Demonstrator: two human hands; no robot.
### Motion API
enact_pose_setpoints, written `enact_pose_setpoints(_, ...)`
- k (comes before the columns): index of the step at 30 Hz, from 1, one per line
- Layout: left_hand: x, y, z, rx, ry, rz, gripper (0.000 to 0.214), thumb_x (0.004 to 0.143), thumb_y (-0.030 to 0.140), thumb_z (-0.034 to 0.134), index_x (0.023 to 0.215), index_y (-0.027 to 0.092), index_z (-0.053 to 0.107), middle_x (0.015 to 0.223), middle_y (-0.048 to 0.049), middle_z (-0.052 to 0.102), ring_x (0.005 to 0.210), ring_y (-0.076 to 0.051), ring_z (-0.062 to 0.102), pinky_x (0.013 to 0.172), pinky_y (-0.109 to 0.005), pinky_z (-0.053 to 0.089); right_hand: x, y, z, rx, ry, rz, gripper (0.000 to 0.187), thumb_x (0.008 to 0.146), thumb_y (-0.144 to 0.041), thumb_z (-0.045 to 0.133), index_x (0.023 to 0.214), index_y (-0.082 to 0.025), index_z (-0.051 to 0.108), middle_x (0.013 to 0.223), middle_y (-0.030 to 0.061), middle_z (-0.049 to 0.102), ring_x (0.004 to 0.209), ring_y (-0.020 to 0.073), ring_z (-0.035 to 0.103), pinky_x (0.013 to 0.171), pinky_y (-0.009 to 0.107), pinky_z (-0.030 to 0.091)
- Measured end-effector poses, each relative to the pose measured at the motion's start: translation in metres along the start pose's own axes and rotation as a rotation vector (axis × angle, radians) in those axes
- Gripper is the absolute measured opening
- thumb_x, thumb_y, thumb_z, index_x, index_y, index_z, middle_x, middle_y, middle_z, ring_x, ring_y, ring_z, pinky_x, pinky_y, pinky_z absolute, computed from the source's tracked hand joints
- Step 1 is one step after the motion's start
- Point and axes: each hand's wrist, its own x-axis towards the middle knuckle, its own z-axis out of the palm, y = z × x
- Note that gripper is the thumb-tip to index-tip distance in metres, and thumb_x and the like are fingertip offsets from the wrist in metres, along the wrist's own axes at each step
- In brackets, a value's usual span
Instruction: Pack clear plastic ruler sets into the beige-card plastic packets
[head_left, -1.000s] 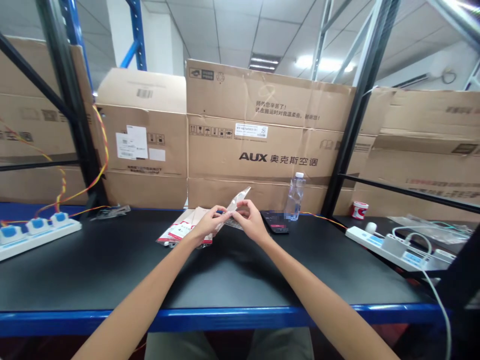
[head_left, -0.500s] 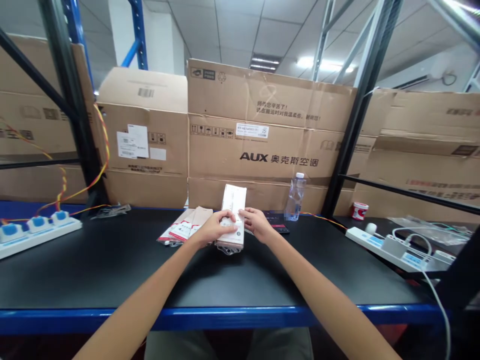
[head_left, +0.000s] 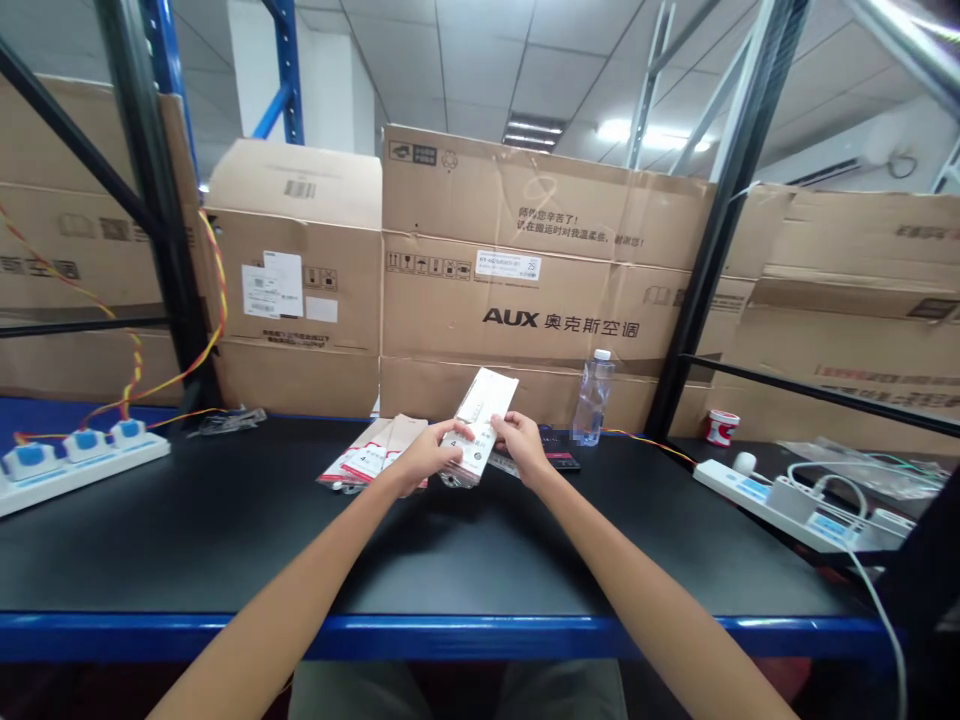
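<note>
Both of my hands hold one flat white packet (head_left: 484, 410) with printed text, raised a little above the black bench top (head_left: 225, 530) and tilted up to the right. My left hand (head_left: 424, 455) grips its lower left edge with fingers closed on it. My right hand (head_left: 520, 445) pinches its right edge. Just left of my hands, a fanned stack of similar packets (head_left: 371, 450) with red and white labels lies flat on the bench. A dark phone (head_left: 559, 450) lies just behind my right hand.
A clear water bottle (head_left: 592, 397) stands behind the phone. Cardboard boxes (head_left: 540, 270) wall the back. White power strips lie at the left (head_left: 75, 458) and right (head_left: 787, 495). A small red-and-white cup (head_left: 721, 427) stands by a black rack post (head_left: 705, 260). Blue bench edge (head_left: 450, 635) runs in front.
The packet went from a clear bag being pinched at the top to a flat white packet held by both hands, and it has tilted up to the right.
</note>
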Motion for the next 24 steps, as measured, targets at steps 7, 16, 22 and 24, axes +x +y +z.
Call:
enact_pose_setpoints(7,0.005,-0.005,-0.003,-0.085,0.259,-0.092,0.042,0.072,0.012,0.066,0.107,0.020,0.046,0.089,-0.0007,0.059,0.069,-0.014,0.065,0.060,-0.029,0.059,-0.021,-0.002,0.014,-0.094,-0.494,0.267,0.028,0.079,-0.033,0.076,0.097,-0.014,0.067,0.076,0.0070,0.073,0.063,0.0129,0.069,0.054,0.018,0.053)
enact_pose_setpoints(16,0.003,-0.006,-0.002,0.091,0.156,-0.132,0.029,0.087,0.031,0.064,0.106,0.020,0.045,0.083,0.0009,0.060,0.056,-0.012,0.066,0.053,-0.024,0.053,0.012,0.001,-0.018,-0.042,0.063,0.108,0.035,0.067,-0.008,0.067,0.101,-0.016,0.059,0.067,-0.0022,0.066,0.051,0.0101,0.059,0.045,0.018,0.046)
enact_pose_setpoints(22,0.006,-0.014,-0.004,0.183,0.130,-0.137,0.022,0.085,0.028,0.062,0.101,0.018,0.051,0.091,-0.0019,0.058,0.061,-0.013,0.066,0.054,-0.025,0.052,0.020,0.003,-0.031,0.083,0.051,0.198,0.004,0.072,-0.014,0.065,0.075,-0.014,0.065,0.065,0.0026,0.065,0.047,0.0077,0.053,0.045,0.018,0.046)
enact_pose_setpoints(24,0.007,-0.017,-0.005,0.199,0.121,-0.143,0.022,0.083,0.027,0.062,0.100,0.018,0.051,0.094,-0.0031,0.058,0.064,-0.013,0.066,0.055,-0.025,0.052,0.020,0.005,-0.030,0.135,0.063,0.210,0.002,0.073,-0.014,0.065,0.074,-0.015,0.064,0.063,0.0025,0.064,0.049,0.0089,0.055,0.048,0.019,0.050)
